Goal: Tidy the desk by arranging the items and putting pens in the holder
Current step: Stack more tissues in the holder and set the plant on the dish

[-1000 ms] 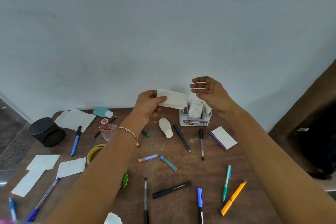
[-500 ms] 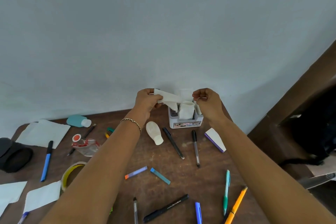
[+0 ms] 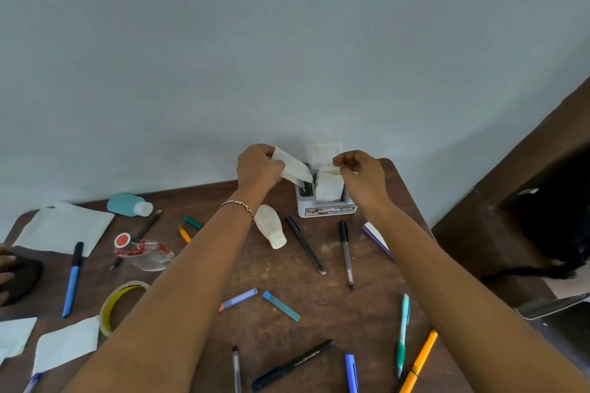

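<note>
- Both hands are up at the far edge of the desk (image 3: 370,306), centre of the frame, right over the holder (image 3: 325,210).
- The left hand (image 3: 257,169) has its fingers curled round the upper end of a white paper slip (image 3: 292,167). The slip slants down to the right, and its lower end dips into the holder's left compartment.
- The right hand (image 3: 362,177) is at the holder's right side, fingers curled in tight above the folded papers (image 3: 329,188) standing in it. Whether it pinches one of them, I cannot tell.
- The holder itself stands against the wall, its label facing the camera.
- Pens everywhere on the wood! A black pen (image 3: 305,244) lies just in front of the holder, with a clear pen (image 3: 346,254) with a black cap beside it.
- In the lower right, a green pen (image 3: 403,332) and an orange pen (image 3: 419,360) lie close together.
- Along the bottom edge are a black marker (image 3: 292,365) and a blue pen (image 3: 351,372).
- On the left side, a blue-barrelled pen (image 3: 73,277) lies beside a paper sheet (image 3: 64,226).
- A white bottle (image 3: 271,230) lies on its side just beside the left wrist.
- A teal bottle (image 3: 127,204) lies at the desk's upper left, and a tape roll (image 3: 119,300) sits at the lower left, partly behind the left forearm.
- A notepad (image 3: 378,238) with a purple edge peeks out beside the right forearm.
</note>
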The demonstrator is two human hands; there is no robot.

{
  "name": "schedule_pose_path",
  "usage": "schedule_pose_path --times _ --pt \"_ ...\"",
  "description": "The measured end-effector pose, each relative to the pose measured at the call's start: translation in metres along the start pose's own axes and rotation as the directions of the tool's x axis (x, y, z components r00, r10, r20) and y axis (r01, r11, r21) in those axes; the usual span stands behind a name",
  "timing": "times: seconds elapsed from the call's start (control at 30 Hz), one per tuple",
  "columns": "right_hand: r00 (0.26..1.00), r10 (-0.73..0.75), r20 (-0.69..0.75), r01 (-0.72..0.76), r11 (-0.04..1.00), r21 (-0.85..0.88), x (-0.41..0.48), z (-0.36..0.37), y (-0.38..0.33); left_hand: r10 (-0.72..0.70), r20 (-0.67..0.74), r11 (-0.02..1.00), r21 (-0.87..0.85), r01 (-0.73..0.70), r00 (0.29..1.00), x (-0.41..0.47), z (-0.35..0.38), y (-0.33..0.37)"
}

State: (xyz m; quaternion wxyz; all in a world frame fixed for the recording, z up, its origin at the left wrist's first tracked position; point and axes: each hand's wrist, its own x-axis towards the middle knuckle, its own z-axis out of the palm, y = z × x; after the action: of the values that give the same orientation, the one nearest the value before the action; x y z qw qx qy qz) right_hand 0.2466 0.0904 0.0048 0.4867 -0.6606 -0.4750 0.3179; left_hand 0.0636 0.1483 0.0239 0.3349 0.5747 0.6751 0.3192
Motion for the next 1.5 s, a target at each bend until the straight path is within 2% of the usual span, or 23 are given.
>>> schedule_pose_path --times 0.13,0.43,0.67,0.77,0.97,1.1,1.23,1.3,1.37,1.5 --pt "1.000 0.006 -0.008 -0.006 1.000 0.003 -0.001 -0.001 0.004 0.158 0.020 0.964 0.215 -0.159 0.987 -0.003 0.004 0.010" --pt "0.999 0.019 -0.025 -0.020 0.999 -0.026 -0.002 -0.005 0.009 0.350 0.119 0.833 0.413 -0.367 0.929 -0.009 0.019 0.026" --pt "0.996 0.057 -0.064 -0.059 0.997 -0.039 0.001 -0.010 0.017 0.435 0.129 0.789 0.422 -0.447 0.891 -0.005 0.028 0.025" --pt "0.995 0.062 -0.084 -0.063 0.998 -0.015 0.001 -0.011 0.019 0.425 0.165 0.806 0.378 -0.456 0.890 -0.006 0.036 0.019" --pt "0.992 0.060 -0.111 -0.062 0.998 -0.014 0.002 -0.013 0.028 0.285 0.058 0.933 0.212 -0.291 0.957 -0.010 0.041 0.005" --pt "0.977 0.030 -0.209 -0.050 0.994 -0.092 0.005 -0.014 0.036 0.133 -0.020 0.987 0.090 -0.131 0.991 -0.008 0.039 -0.008" --pt "0.945 0.141 -0.294 -0.163 0.985 -0.053 0.005 -0.015 0.049 -0.039 0.020 0.998 0.054 0.038 0.999 -0.010 0.041 -0.023" --pt "0.936 0.241 -0.256 -0.255 0.967 -0.024 0.002 -0.015 0.055 -0.149 0.113 0.989 -0.002 0.150 0.982 -0.012 0.046 -0.029" --pt "0.933 0.328 -0.146 -0.328 0.944 0.025 -0.001 -0.015 0.057 -0.223 0.223 0.967 -0.071 0.244 0.949 -0.016 0.049 -0.031" --pt "0.896 0.434 0.093 -0.441 0.895 0.068 -0.004 -0.008 0.055 -0.208 0.278 0.961 -0.121 0.249 0.938 -0.019 0.053 -0.035"
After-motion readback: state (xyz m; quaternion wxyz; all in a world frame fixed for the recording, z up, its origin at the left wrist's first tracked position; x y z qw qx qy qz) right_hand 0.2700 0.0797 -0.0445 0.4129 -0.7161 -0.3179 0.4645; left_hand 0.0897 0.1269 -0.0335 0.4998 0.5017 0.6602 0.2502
